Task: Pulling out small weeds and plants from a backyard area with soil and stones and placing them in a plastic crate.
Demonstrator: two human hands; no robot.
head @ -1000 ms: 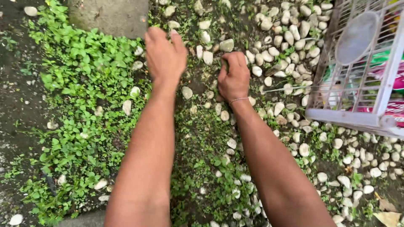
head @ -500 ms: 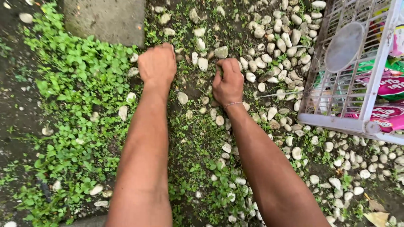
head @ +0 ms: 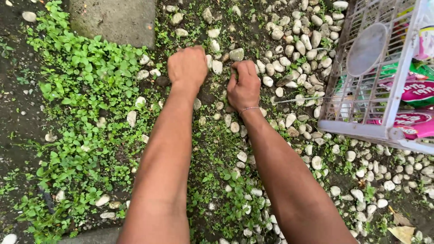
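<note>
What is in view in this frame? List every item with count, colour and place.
Pebbles: many, white to grey, scattered over the soil, densest at upper centre and right.
Weeds: a dense patch, green, left side, thinner among the pebbles.
Concrete slab: one, grey, top left.
Wire basket: one, white, right edge, standing on the pebbles.
Packets: several, pink and green, inside the basket.
Dry leaf: one, yellowish, bottom right.
Thin bracelet: one, pale, on the right wrist.
Left hand: closed in a fist, down on the ground among the pebbles.
Right hand: fingers curled, on the ground beside the left hand.
</note>
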